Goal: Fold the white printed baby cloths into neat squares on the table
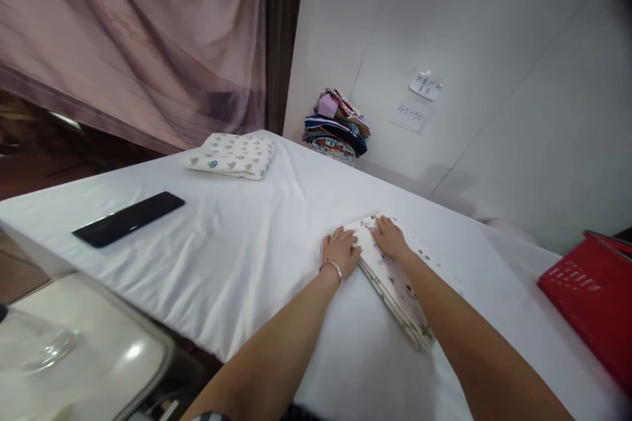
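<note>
A folded white cloth (pixel 395 279) with small dark prints lies on the white-covered table, its stacked layers showing along the near left edge. My left hand (pixel 342 251), with a bracelet at the wrist, rests against the cloth's far left corner, fingers bent a little and apart. Flat on top near the far end lies my right hand (pixel 389 237), fingers stretched out. The right forearm hides part of the cloth's right side. Another folded white cloth (pixel 234 156), printed with grey and coloured shapes, sits toward the table's far left corner.
A black flat panel (pixel 129 218) lies on the left of the table (pixel 237 263). Folded clothes (pixel 338 125) are piled behind the far edge. A red bag (pixel 587 302) stands at right, a white stool (pixel 99 342) at lower left. Paper notes (pixel 415 108) hang on the wall.
</note>
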The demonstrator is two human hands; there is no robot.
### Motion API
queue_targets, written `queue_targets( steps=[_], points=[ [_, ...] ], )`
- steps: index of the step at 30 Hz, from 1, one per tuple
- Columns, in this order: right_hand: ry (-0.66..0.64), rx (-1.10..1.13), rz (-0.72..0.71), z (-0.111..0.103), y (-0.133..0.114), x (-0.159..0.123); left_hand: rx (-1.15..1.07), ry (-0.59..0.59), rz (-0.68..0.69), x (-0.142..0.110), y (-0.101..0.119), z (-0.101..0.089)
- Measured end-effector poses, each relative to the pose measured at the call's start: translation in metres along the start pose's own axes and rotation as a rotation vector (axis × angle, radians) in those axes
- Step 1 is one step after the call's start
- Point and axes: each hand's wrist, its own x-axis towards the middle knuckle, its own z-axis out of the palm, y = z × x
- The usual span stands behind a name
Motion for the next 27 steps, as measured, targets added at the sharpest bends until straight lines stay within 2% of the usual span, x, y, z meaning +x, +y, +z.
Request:
queue_targets(
  steps=[6,13,16,21,24,27],
  points=[
    [0.009,-0.045,0.026,0.020,0.004,0.005,-0.015,0.029,-0.009,0.001,0.000,0.000],
    [-0.049,0.000,0.040,0.015,0.000,-0.006,-0.017,0.045,-0.017,0.002,0.001,-0.003],
    [-0.070,0.058,0.008,0.015,-0.004,-0.030,-0.015,0.046,-0.027,0.002,0.001,-0.003],
    [-0.068,0.138,-0.057,0.012,-0.003,-0.092,-0.003,0.009,-0.043,0.001,0.003,-0.005],
    [-0.050,0.158,-0.064,0.007,0.006,-0.130,-0.002,0.001,-0.042,0.001,0.002,-0.005],
    [-0.022,0.148,-0.005,0.008,0.023,-0.159,-0.009,0.001,-0.039,0.002,0.002,-0.005]
  ],
)
